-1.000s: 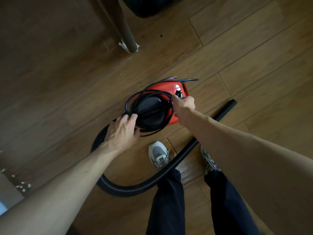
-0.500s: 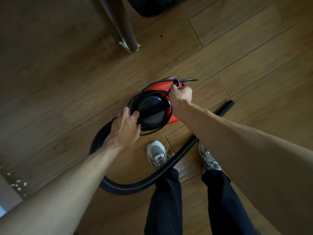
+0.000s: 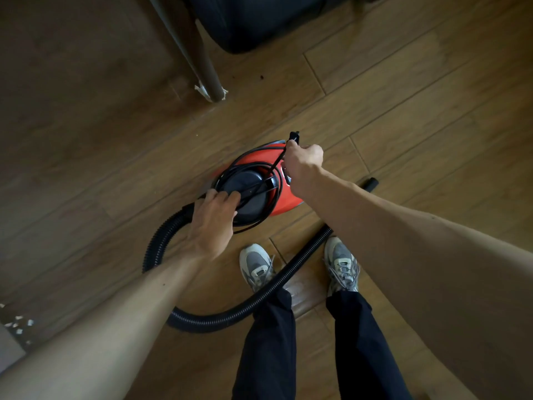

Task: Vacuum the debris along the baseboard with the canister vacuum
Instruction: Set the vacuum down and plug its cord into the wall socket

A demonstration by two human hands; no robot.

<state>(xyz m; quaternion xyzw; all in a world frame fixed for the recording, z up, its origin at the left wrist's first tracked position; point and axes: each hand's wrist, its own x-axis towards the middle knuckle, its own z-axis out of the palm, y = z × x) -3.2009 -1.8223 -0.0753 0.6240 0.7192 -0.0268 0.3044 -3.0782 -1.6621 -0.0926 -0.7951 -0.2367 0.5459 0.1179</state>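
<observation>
Debris (image 3: pixel 18 327): pale scraps lie at the lower left edge of the frame beside what looks like the baseboard (image 3: pixel 8 347), though that corner is dim and cropped. They are well apart from the vacuum, so no cleaning can begin yet.

Hose (image 3: pixel 161 241): the black ribbed hose leaves the vacuum's left side, loops low across the floor (image 3: pixel 403 96) and passes between the shoes toward the nozzle end (image 3: pixel 370 183) at right of centre.

Left hand (image 3: pixel 212 223): it lies flat with fingers spread on the black lid, touching the wound cord and closed around nothing. It is best kept pressing down so the body does not tip or slide as the cord pays out.

Canister vacuum (image 3: pixel 285 197): the red body sits on the floor in the middle of the frame, just ahead of the feet.

Cord (image 3: pixel 248 223): several black loops lie coiled round the lid. They should come off one turn at a time, lifted up and over, so no loop snags or knots.

Right hand (image 3: pixel 302 160): it is clamped on the cord just below the plug (image 3: pixel 294 136), which stands raised above the fist. A steady upward pull looks wiser than a yank.

Step in hand: freeing the cord for plugging in, as I judge it.
</observation>
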